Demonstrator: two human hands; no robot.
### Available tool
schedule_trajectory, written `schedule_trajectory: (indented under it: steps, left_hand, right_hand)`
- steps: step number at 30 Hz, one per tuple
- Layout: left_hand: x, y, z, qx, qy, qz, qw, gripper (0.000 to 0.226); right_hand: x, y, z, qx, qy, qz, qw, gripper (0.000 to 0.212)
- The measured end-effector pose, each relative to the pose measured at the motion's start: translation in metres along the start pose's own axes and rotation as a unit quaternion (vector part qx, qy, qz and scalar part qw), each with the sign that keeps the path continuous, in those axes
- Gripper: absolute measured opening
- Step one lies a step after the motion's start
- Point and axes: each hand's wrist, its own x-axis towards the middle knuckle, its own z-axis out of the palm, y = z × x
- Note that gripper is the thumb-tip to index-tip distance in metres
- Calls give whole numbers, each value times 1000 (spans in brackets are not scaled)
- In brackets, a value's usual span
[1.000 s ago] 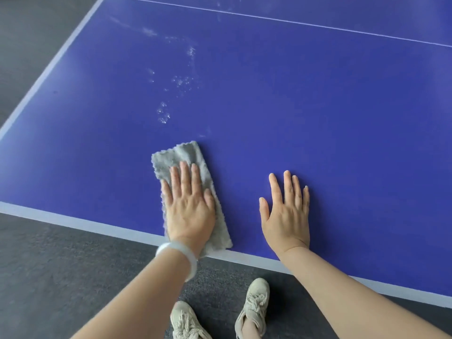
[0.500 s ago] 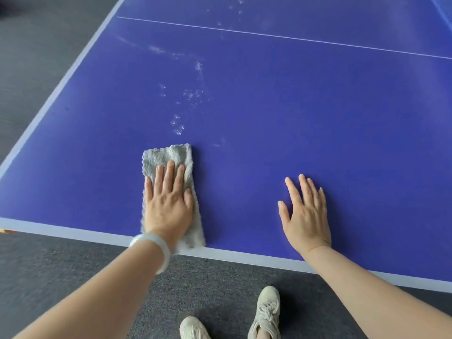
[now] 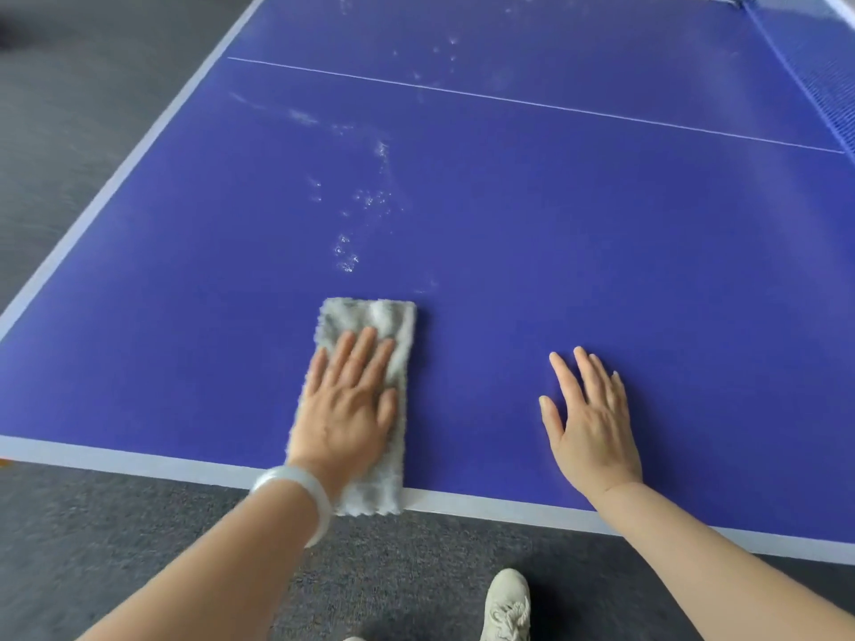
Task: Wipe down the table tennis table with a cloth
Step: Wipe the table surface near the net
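The blue table tennis table with white edge lines fills most of the view. A folded grey cloth lies on it near the front edge, its near end overhanging the white border. My left hand presses flat on the cloth, fingers spread forward. My right hand rests flat on the bare blue surface to the right, holding nothing. White droplets and smears dot the surface just beyond the cloth and trail further back.
The blue net runs along the far right. A thin white centre line crosses the table. Grey carpet lies to the left and in front, where my shoe shows below the table edge.
The cloth under my left hand slid left along the front edge, then back right. My right hand stayed flat on the table. The view has tilted up, showing the net.
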Motion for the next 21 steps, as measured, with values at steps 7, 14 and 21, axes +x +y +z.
schedule_trajectory:
  steps: [7, 14, 21]
  left_hand:
    - [0, -9, -8, -5, -13, -79, 997, 65]
    - [-8, -24, -8, -24, -2, -25, 999, 60]
    - [-18, -161, -34, 8, 13, -221, 975, 59]
  right_hand:
    - [34, -53, -8, 80, 21, 66, 994, 47]
    - [76, -153, 22, 42, 12, 35, 998, 57]
    - [78, -149, 29, 76, 52, 41, 995, 55]
